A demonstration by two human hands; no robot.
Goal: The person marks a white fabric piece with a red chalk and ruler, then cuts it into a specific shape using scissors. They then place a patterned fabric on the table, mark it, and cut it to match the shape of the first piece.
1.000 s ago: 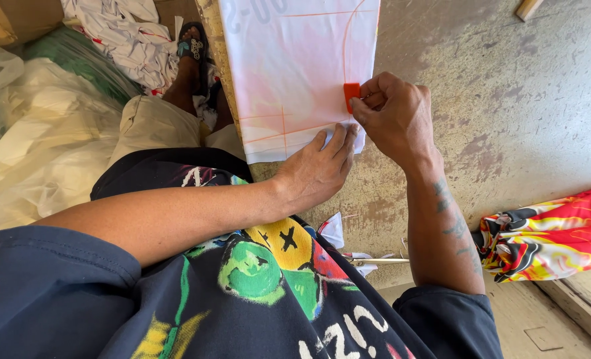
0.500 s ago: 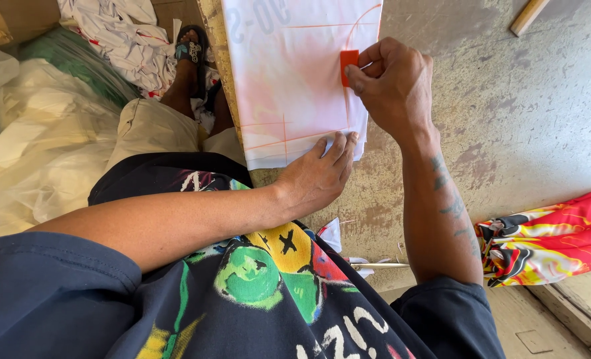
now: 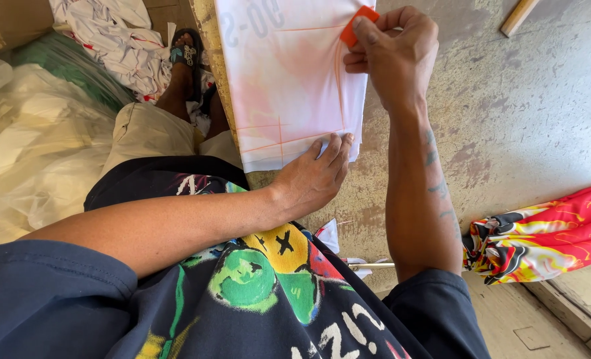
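White cloth (image 3: 289,80) lies flat on the table (image 3: 508,133); the left hand (image 3: 312,176) presses its near edge with fingers spread; the right hand (image 3: 395,56) pinches orange chalk (image 3: 356,24) at the far right edge; bright cloth (image 3: 541,236) lies off to the right.

A stack of fabric (image 3: 289,80) lies on a table (image 3: 508,133), its near edge toward the person. The left hand (image 3: 312,176) rests flat on the stack's near right corner. The right hand (image 3: 392,53) sits at the stack's far right edge, pinching a chalk (image 3: 357,23) against it. Right of the arms, a cloth (image 3: 541,236) drapes over the table's near edge. Left of the table, bags (image 3: 36,153) lie on the floor, with rags (image 3: 119,36) beyond them.
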